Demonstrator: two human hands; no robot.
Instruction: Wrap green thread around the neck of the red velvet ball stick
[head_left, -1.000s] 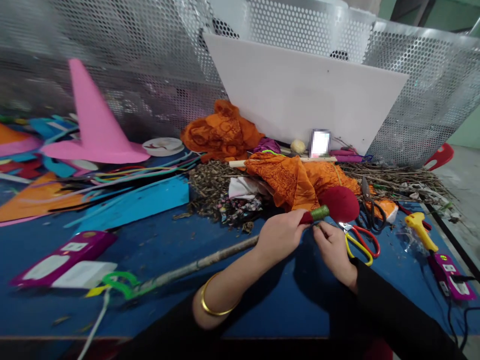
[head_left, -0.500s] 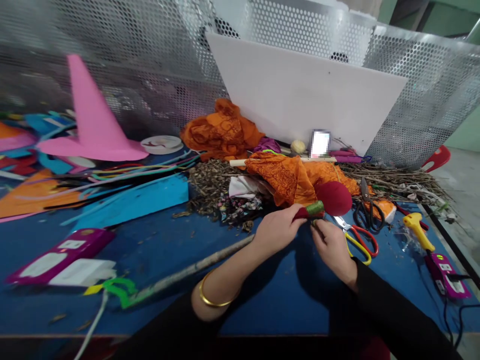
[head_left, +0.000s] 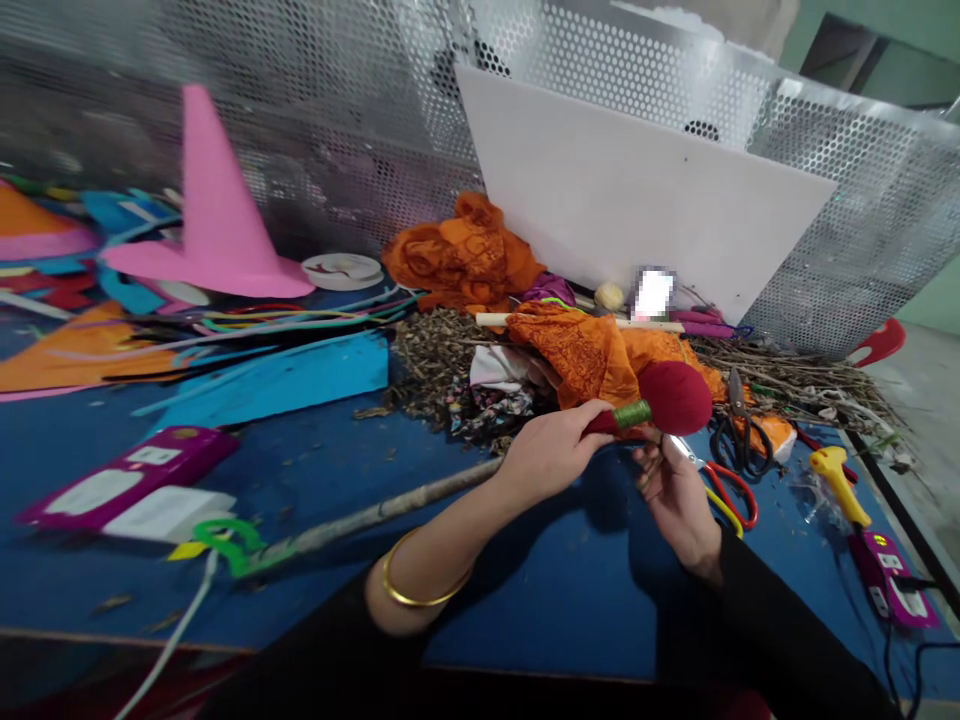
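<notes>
The left hand (head_left: 547, 455) is closed round the red cloth (head_left: 601, 424) at the right end of a stick (head_left: 409, 502), with the fingers wrapped over it and little gap left in the grip. The stick slants above the blue table (head_left: 555, 610), its left end down by a green strip (head_left: 225, 540) and its right end at the middle of the scene. Just right of the fist a green band (head_left: 632, 414) binds the cloth, and beyond it swells a round red ball (head_left: 681, 397). The right hand (head_left: 681, 505) is just on the near side of the ball, palm turned partly up and fingers loosely curled, the thumb close to the forefinger; whether it pinches anything there cannot be told. A gold bangle (head_left: 420, 600) circles the left forearm. Red-and-yellow scissors (head_left: 739, 490) lie right of the right hand, with black scissors (head_left: 738, 393) farther off and a yellow glue gun (head_left: 836, 480) farther right. Orange cloth (head_left: 592, 350) is heaped on the far side of the ball, between dry leaves (head_left: 427, 360) on the left and twigs (head_left: 802, 365) on the right. At far left a pink hat (head_left: 225, 215) stands upright, and a white board (head_left: 637, 180) leans at the far side.
</notes>
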